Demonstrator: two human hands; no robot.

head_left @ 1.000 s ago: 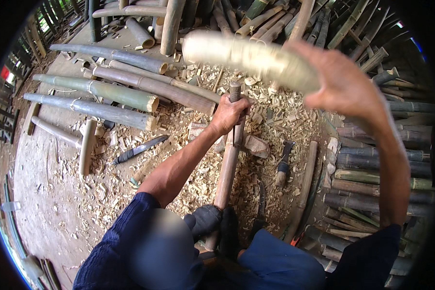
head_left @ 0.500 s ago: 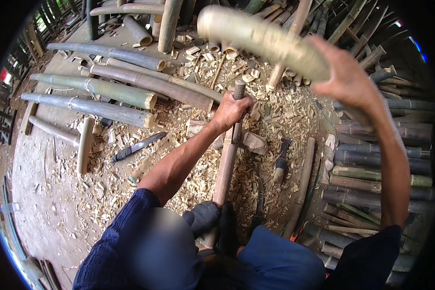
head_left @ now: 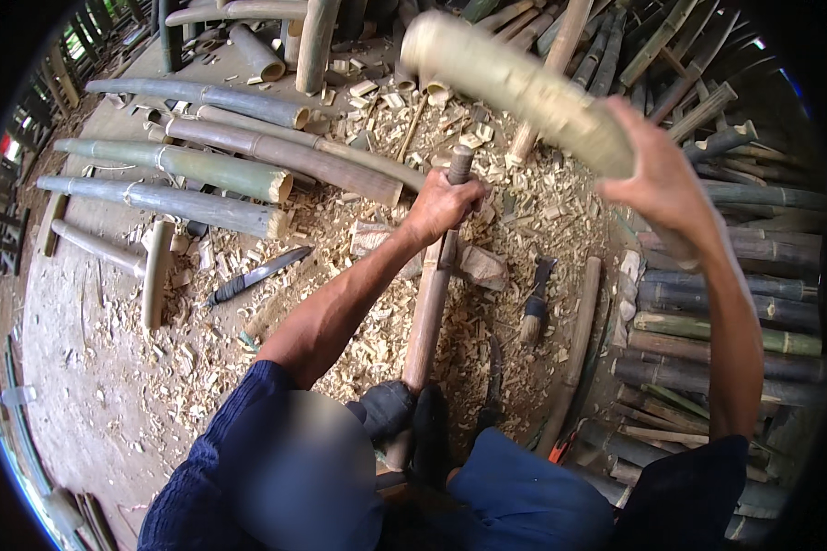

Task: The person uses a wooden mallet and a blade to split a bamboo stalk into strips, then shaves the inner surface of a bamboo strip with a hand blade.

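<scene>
I see left hand (head_left: 447,207) at one o'clock, wrapped round a tool handle (head_left: 460,163) by a bamboo pole (head_left: 426,326); right hand (head_left: 657,170), two o'clock, grips a blurred club (head_left: 515,87), probably wood.

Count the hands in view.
2: the left hand grips a round tool handle by the bamboo pole near centre; the right hand holds a pale club at upper right. Neither is hidden, though some fingers are.

Left hand (head_left: 446,204): one, closed in a fist, centre front. Left forearm (head_left: 345,303): bare, reaching forward and inward. Right hand (head_left: 660,170): one, raised, thumb and fingers in a wide grip. Right forearm (head_left: 730,321): bare, lifted, at far right.
</scene>
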